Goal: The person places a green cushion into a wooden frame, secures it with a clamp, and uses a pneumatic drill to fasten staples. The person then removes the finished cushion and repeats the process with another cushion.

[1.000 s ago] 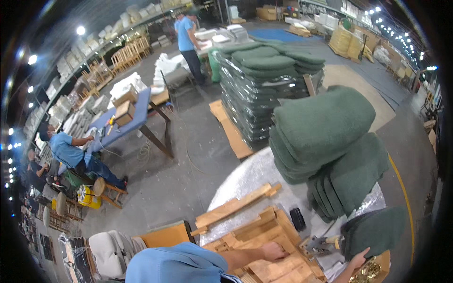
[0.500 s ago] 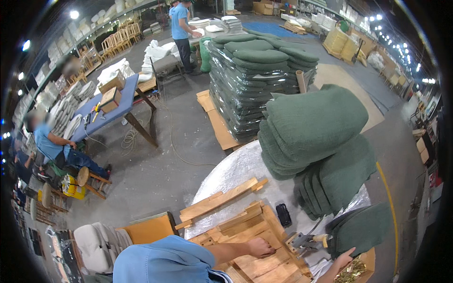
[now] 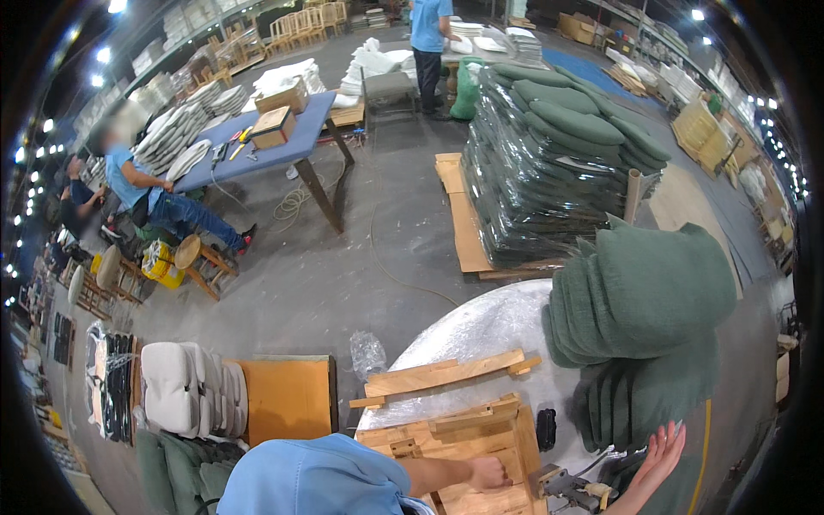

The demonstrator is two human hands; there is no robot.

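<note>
My left hand (image 3: 487, 473) rests with curled fingers on the wooden frame (image 3: 468, 442), made of flat pale boards and lying on the plastic-covered round table (image 3: 502, 309). Whether anything is inside that fist is hidden. My right hand (image 3: 663, 451) is raised with its fingers stretched out, holding nothing, in front of the fanned dark green seat pads (image 3: 635, 399). Between my hands sits a grey metal tool (image 3: 566, 487) with a cable. Beyond the boards lies a small black case (image 3: 547, 429).
Loose wooden strips (image 3: 446, 375) lie on the table's left part. More green pads (image 3: 644, 292) are piled at its right. Behind stands a plastic-wrapped stack of green cushions (image 3: 549, 172). Grey cushions (image 3: 176, 386) stand at left. A person in blue (image 3: 133, 176) sits beside a blue table (image 3: 300, 129).
My right hand has lifted away from the green pads by the box at the lower right and opened. My left hand stays on the boards. The whole view has turned left.
</note>
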